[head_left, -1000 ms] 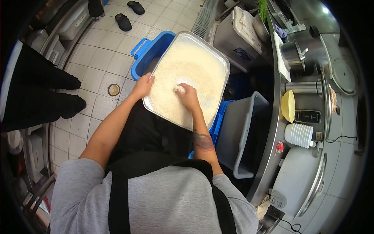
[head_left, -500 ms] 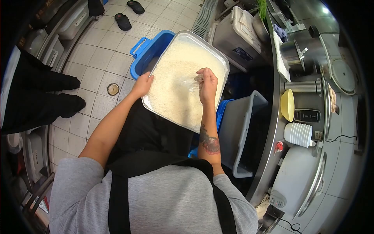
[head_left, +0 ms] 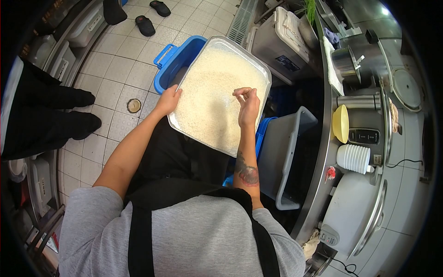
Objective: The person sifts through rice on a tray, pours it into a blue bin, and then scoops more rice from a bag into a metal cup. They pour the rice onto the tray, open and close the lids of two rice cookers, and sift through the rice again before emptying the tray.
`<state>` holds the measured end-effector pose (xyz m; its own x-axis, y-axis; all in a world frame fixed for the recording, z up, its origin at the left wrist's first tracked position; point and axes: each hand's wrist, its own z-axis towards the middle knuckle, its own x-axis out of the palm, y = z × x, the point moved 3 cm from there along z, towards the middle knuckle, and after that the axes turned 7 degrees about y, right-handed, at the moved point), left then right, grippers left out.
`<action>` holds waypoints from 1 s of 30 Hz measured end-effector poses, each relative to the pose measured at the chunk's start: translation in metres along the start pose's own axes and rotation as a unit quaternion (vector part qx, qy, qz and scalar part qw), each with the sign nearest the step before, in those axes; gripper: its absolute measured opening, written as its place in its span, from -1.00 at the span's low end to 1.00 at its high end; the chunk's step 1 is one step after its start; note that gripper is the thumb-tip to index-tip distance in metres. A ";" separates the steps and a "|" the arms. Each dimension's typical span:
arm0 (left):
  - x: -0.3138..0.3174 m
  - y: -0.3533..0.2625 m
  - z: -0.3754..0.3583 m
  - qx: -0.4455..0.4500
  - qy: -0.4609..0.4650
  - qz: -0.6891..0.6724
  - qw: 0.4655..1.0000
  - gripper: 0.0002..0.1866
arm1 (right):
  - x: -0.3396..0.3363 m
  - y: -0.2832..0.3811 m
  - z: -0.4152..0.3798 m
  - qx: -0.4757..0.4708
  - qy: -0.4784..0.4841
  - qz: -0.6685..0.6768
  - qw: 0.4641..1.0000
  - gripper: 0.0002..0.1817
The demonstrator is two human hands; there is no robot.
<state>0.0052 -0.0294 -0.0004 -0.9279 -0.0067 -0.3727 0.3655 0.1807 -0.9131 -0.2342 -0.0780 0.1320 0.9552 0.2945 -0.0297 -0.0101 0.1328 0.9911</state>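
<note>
A metal tray [head_left: 249,55] filled with pale, crumb-like grains [head_left: 207,87] is in front of me. My left hand [head_left: 170,100] grips its left rim, thumb on top. Above the right part of the grains is my right hand [head_left: 248,105], its fingers curled and the tips drawn together. A faint clear film seems to show beside those fingertips, but I cannot make out whether they hold it. Under the tray's left side a blue bin [head_left: 164,76] shows in part.
A grey bin [head_left: 277,152] stands to my right, beside a steel counter with a yellow bowl [head_left: 340,123], stacked white containers [head_left: 354,158] and a pot [head_left: 345,64]. At left, another person's dark-clad legs [head_left: 50,108] stand on the tiles. Black shoes [head_left: 145,26] lie ahead.
My right hand has dropped slightly toward me and its fingers have loosened; the clear plastic at its fingers is far less visible. My left hand and the tray stay put. A dark shoe moved at upper left.
</note>
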 end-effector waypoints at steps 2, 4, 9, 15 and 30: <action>0.001 0.003 0.001 0.006 -0.011 0.014 1.000 -0.62 | -0.003 0.000 -0.006 0.024 -0.012 -0.039 0.999 -0.42; 0.001 0.003 0.001 0.005 -0.009 0.010 1.000 -0.62 | -0.012 -0.006 -0.011 0.054 -0.044 -0.117 0.991 -0.41; -0.001 -0.003 -0.002 0.000 -0.004 0.003 1.000 -0.63 | -0.041 -0.048 -0.011 0.037 -0.152 -0.151 0.976 -0.56; 0.002 0.008 0.002 0.012 -0.024 -0.013 1.000 -0.65 | -0.078 -0.121 -0.011 0.120 -0.297 -0.093 0.943 -0.67; 0.002 0.003 0.000 0.022 -0.033 0.019 0.999 -0.69 | -0.041 -0.083 0.017 0.021 -0.210 -0.174 0.962 -0.70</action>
<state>0.0044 -0.0292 -0.0043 -0.9069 -0.0660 -0.4161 0.4046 0.1392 -0.9038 -0.2672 -0.1169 0.0529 0.9343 -0.1694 -0.3136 0.3346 0.1134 0.9355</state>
